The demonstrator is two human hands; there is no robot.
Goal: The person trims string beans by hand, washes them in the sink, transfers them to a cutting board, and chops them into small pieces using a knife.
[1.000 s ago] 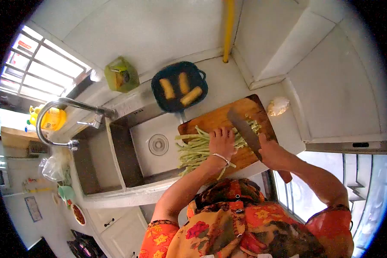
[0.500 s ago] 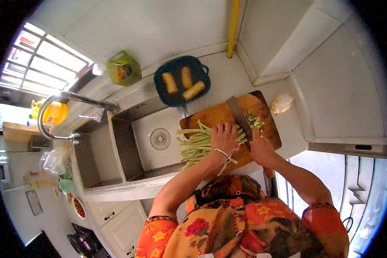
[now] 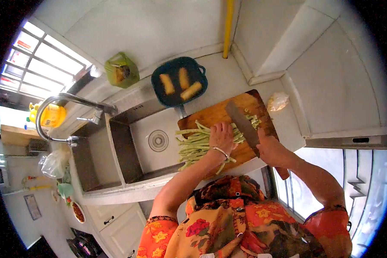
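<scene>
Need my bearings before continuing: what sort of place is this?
A kitchen, probably a home one: a two-basin sink, a curved faucet, and a cutting board with long green vegetables.

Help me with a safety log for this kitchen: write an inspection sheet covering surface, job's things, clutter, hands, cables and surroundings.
Surface: wooden cutting board on the white counter, beside the sink.
Job's things: long green beans, bundled, ends past the board's left edge; cut pieces right of the knife.
Clutter: dark teal container holding three yellowish pieces, kind unclear; green holder; clear bag with pale contents.
Hands: left hand over the beans, close to the knife; right hand around its handle.
Cables: nothing seen on the counter.
Surroundings: faucet, yellow pipe, barred window.
</scene>
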